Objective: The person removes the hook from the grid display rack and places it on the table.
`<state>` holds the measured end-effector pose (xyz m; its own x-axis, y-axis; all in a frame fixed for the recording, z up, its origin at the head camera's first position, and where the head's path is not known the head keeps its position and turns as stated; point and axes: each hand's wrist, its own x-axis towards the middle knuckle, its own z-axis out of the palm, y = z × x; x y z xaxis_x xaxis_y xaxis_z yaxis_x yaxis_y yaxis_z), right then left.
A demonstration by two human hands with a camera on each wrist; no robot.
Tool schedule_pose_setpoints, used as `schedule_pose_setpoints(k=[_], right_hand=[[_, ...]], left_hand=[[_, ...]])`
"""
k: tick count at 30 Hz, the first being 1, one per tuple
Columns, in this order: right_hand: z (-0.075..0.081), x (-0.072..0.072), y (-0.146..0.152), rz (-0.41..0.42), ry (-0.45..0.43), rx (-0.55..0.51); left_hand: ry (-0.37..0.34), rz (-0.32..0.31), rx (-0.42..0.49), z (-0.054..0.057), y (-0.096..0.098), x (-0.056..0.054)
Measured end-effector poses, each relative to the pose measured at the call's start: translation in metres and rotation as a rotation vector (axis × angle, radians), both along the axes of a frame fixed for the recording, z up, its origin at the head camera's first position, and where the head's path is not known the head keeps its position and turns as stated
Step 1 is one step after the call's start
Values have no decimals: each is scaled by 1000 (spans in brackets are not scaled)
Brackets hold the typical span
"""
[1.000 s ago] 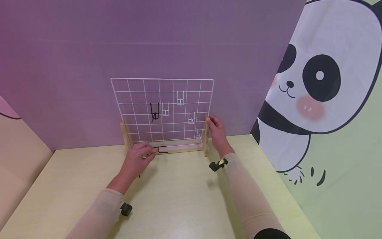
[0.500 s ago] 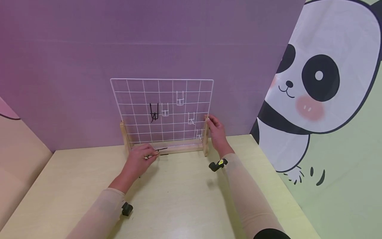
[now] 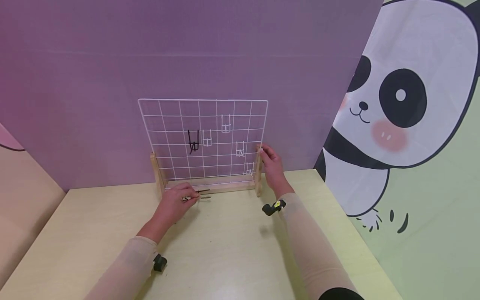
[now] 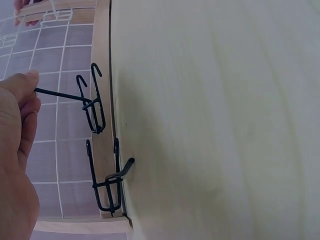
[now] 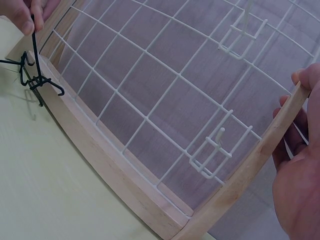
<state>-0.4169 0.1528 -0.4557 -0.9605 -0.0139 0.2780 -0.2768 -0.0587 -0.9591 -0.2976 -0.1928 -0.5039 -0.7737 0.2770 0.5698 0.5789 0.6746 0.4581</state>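
Note:
My left hand (image 3: 175, 205) pinches a black wire hook (image 4: 98, 115) by its straight prong, with thumb and fingertip. In the left wrist view the hook's two bent ends point away from the hand, overlapping the rack's wooden base bar (image 4: 102, 45). A second black hook (image 4: 111, 192) shows beside it, near the base bar's end. Over on the other side, my right hand (image 3: 274, 168) holds the rack's right wooden upright (image 5: 260, 162), thumb and fingers on either side of its top. The white wire grid (image 3: 203, 99) stands in this wooden frame.
One black hook (image 3: 193, 146) and several white hooks (image 3: 226, 125) hang on the grid. The rack stands at the back of a pale wooden table (image 3: 225, 250), before a purple wall (image 3: 202, 54). A panda picture (image 3: 367, 141) covers the right wall.
My left hand has shifted slightly right and down, and the hook in it has dipped and turned a little. The right hand stays on the upright.

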Motion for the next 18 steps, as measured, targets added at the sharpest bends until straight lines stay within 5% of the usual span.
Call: schedule_pose_setpoints(k=[18], right_hand=[[0,1,-1,-1,-5,5]], left_hand=[[-118,25,-46,-2,-4,-3]])
